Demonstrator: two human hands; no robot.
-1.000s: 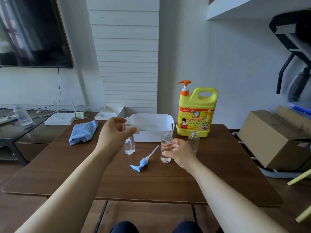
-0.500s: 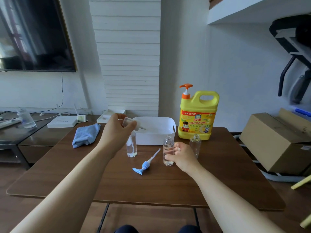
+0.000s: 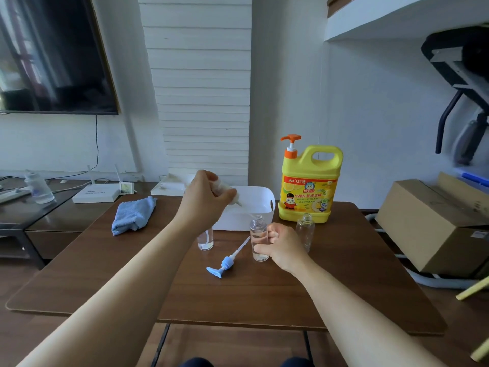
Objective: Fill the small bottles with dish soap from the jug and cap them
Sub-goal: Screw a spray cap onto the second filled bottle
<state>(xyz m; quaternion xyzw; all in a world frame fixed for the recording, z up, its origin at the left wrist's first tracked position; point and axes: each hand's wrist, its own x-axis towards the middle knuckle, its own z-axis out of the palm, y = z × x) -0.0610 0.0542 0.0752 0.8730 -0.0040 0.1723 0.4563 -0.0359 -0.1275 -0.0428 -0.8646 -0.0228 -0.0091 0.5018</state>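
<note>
Head view: a pump cap (image 3: 235, 199) is being pinched by the left hand (image 3: 205, 201), tip angled toward four o'clock. There, the upright open bottle (image 3: 257, 227) is being gripped on the table (image 3: 344, 274) by the right hand (image 3: 281, 246).

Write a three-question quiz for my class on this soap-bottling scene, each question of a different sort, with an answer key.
1. True or false: the blue plastic pump head lies on the brown wooden table.
2. Short answer: what colour is the pump top of the yellow plastic jug?
3. Multiple choice: the right hand grips (a) the jug, (b) the middle clear small bottle, (c) the pump head.

Key: 1 true; 2 orange; 3 b.
</note>
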